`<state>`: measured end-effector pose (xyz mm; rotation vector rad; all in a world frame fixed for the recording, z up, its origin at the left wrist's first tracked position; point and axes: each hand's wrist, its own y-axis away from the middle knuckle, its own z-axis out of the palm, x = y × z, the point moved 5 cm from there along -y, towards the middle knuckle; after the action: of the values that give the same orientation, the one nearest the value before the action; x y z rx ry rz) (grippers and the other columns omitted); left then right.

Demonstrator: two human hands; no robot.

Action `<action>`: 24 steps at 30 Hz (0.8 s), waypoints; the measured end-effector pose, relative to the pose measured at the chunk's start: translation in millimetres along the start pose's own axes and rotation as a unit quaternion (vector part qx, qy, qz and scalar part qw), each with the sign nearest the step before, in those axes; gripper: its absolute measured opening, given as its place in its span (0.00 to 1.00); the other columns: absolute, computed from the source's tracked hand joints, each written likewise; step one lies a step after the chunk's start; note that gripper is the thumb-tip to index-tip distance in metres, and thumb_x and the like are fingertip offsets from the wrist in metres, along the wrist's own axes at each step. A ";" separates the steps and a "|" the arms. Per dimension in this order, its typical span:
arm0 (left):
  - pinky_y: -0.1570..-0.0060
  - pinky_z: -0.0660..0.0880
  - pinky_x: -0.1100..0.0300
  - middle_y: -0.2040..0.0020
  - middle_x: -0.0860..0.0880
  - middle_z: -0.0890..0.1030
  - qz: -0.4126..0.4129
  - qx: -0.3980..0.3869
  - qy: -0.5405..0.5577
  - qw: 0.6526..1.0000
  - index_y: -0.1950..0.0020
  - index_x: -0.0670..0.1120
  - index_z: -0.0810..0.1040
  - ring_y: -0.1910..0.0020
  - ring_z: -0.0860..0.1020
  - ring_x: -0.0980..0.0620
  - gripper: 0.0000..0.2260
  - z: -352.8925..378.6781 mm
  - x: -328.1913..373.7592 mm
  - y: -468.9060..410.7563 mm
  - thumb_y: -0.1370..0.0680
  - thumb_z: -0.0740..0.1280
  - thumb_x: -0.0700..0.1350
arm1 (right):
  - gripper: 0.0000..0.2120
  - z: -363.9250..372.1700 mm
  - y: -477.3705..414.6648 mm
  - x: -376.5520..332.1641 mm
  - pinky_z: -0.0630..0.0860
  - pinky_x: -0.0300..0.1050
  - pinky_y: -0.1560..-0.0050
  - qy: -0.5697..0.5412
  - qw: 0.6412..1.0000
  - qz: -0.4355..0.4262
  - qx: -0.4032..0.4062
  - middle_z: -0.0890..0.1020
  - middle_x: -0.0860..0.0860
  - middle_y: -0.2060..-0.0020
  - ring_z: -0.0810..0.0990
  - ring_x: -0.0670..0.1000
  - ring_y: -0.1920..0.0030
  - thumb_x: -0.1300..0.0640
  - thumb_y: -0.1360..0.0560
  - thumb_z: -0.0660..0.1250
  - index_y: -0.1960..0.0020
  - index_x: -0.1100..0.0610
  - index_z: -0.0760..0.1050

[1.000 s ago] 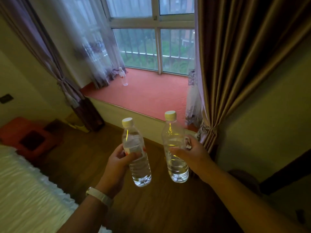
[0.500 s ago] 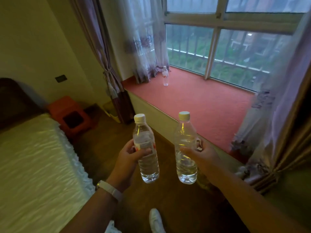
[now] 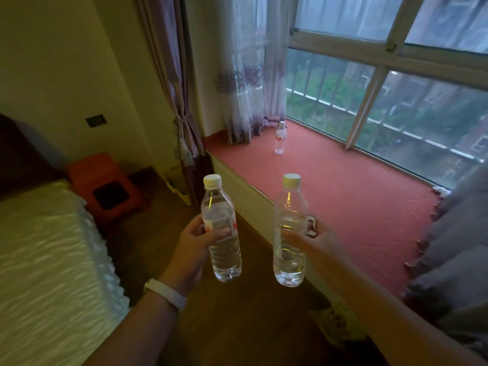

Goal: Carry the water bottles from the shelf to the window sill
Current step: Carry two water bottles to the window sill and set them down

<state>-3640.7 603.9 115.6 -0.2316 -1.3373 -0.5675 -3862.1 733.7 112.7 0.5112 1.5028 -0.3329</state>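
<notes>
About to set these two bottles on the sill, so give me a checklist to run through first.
1. Left hand grips left bottle: ok.
2. Right hand grips right bottle: ok.
3. Both caps on: ok.
4. Bare space on the window sill: ok.
5. Bottle already on the sill stands clear of the landing spot: ok.
6. Sill level and dry: cannot tell.
</notes>
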 end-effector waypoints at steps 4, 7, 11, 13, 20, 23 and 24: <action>0.57 0.80 0.57 0.49 0.43 0.84 0.017 0.007 -0.005 1.000 0.40 0.43 0.80 0.52 0.84 0.47 0.23 -15.3 18.0 -30.8 0.35 0.74 0.42 | 0.23 22.7 -39.6 -9.8 0.79 0.37 0.64 0.001 1.000 -0.012 -0.017 0.86 0.49 0.59 0.86 0.49 0.59 0.49 0.39 0.78 0.46 0.53 0.78; 0.51 0.78 0.51 0.46 0.40 0.83 0.018 0.023 -0.006 1.000 0.38 0.41 0.79 0.48 0.82 0.44 0.25 -25.8 26.3 -54.1 0.35 0.74 0.41 | 0.23 38.6 -73.1 -12.6 0.80 0.39 0.61 -0.015 0.999 -0.012 -0.042 0.86 0.50 0.58 0.86 0.50 0.57 0.52 0.37 0.79 0.45 0.53 0.78; 0.53 0.78 0.53 0.49 0.42 0.84 0.011 0.039 -0.015 0.999 0.39 0.41 0.80 0.50 0.83 0.46 0.24 -36.5 28.6 -92.5 0.35 0.74 0.40 | 0.20 47.7 -121.6 -8.9 0.79 0.37 0.62 -0.031 0.998 -0.012 -0.050 0.86 0.50 0.58 0.86 0.49 0.58 0.53 0.35 0.79 0.46 0.53 0.78; 0.54 0.78 0.54 0.50 0.44 0.85 0.009 0.046 -0.026 0.999 0.40 0.42 0.80 0.52 0.84 0.48 0.23 -39.4 28.0 -117.3 0.35 0.74 0.41 | 0.20 49.6 -149.6 -2.7 0.80 0.38 0.62 -0.029 0.998 -0.007 -0.054 0.86 0.50 0.57 0.86 0.50 0.57 0.53 0.35 0.80 0.46 0.53 0.78; 0.49 0.77 0.50 0.47 0.41 0.85 -0.010 0.075 -0.060 0.995 0.42 0.45 0.82 0.48 0.83 0.44 0.19 -38.9 33.7 -224.1 0.33 0.75 0.41 | 0.26 46.7 -261.9 4.8 0.80 0.38 0.62 -0.044 0.998 0.006 -0.043 0.86 0.48 0.56 0.86 0.49 0.56 0.45 0.41 0.79 0.46 0.49 0.78; 0.52 0.77 0.52 0.49 0.44 0.86 -0.011 0.066 -0.078 0.995 0.45 0.48 0.83 0.50 0.84 0.48 0.19 -26.9 44.1 -273.2 0.35 0.78 0.42 | 0.19 37.3 -306.1 -3.3 0.80 0.37 0.63 -0.053 0.998 0.007 -0.040 0.86 0.48 0.57 0.86 0.48 0.57 0.47 0.40 0.79 0.51 0.43 0.80; 0.52 0.77 0.53 0.50 0.45 0.86 -0.007 0.059 -0.081 0.995 0.46 0.49 0.84 0.51 0.84 0.49 0.18 -21.5 47.7 -289.2 0.35 0.79 0.41 | 0.18 32.5 -320.1 -7.0 0.79 0.37 0.63 -0.055 0.998 0.004 -0.037 0.86 0.48 0.58 0.86 0.48 0.58 0.46 0.41 0.79 0.53 0.42 0.80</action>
<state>-3764.8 337.6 110.3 -0.1735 -1.5255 -0.4880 -3998.5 443.7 82.6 0.4343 1.4007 -0.2934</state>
